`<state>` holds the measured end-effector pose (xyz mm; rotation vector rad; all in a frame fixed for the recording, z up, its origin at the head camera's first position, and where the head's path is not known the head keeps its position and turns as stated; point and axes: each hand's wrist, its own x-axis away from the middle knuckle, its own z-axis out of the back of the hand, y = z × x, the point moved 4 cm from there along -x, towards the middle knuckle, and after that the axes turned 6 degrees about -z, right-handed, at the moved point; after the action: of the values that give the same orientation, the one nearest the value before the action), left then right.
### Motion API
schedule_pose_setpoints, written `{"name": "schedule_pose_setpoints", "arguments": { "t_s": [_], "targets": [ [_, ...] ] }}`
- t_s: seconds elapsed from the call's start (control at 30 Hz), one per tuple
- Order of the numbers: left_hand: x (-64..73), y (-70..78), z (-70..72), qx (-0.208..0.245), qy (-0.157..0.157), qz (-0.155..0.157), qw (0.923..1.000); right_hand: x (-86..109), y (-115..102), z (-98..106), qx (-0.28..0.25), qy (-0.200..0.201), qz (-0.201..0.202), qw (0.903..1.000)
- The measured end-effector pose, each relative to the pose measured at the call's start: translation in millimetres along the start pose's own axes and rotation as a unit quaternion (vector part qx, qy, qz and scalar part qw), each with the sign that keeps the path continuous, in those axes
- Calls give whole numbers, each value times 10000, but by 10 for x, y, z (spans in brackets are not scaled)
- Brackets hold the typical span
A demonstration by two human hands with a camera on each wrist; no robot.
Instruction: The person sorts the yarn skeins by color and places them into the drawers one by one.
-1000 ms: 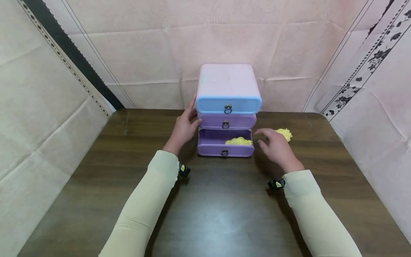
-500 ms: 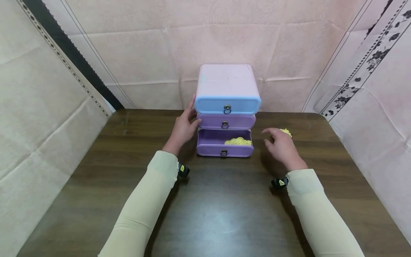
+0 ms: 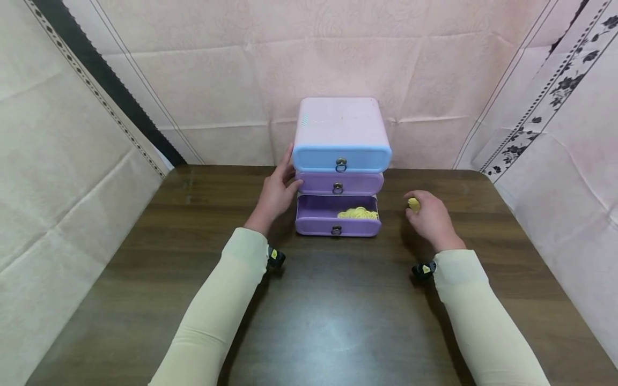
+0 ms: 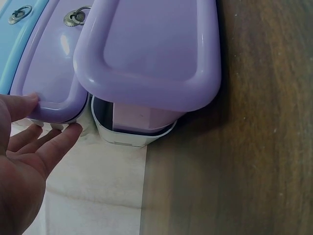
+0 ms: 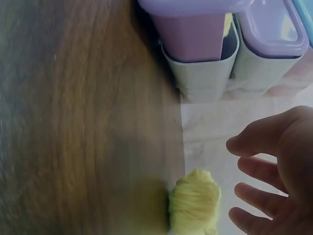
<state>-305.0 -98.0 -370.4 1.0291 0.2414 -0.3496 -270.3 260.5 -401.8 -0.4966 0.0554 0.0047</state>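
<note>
A small drawer cabinet (image 3: pixel 343 122) stands at the table's back, with a blue top drawer (image 3: pixel 314 160), a purple middle drawer (image 3: pixel 314 183) and a pulled-out purple bottom drawer (image 3: pixel 314 227). Yellow yarn (image 3: pixel 357 213) lies in the bottom drawer's right part. My left hand (image 3: pixel 274 197) rests against the cabinet's left side, its thumb on the middle drawer's front edge and its other fingers along the side wall. To the right, my right hand (image 3: pixel 432 219) hovers by a bundle of yellow yarn (image 5: pixel 195 203). In the right wrist view its spread fingers are apart from that yarn.
The brown wooden table (image 3: pixel 328 311) extends in front of the cabinet and to both sides. Pale cloth (image 3: pixel 203 86) hangs close behind the cabinet and at the left and right. Ring pulls (image 3: pixel 336 230) stick out from the drawer fronts.
My right hand has moved rightward from beside the bottom drawer to the yarn bundle, which now shows between thumb and fingers in the head view. My left hand keeps its place.
</note>
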Motion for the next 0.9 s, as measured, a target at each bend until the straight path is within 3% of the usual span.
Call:
{"name": "schedule_pose_setpoints", "arguments": {
  "t_s": [0.43,0.73,0.9],
  "targets": [
    [3,5,10,50,12,-82,10000,-118,177,-16,20,-44,-67,10000],
    [9,-13,3,28,16,-138,9999,-135,242,-88,383,-688,-118,9968],
    [14,-7,8,70,38,-100,9999,-132,266,-101,327,-629,-191,9973]
  ]
}}
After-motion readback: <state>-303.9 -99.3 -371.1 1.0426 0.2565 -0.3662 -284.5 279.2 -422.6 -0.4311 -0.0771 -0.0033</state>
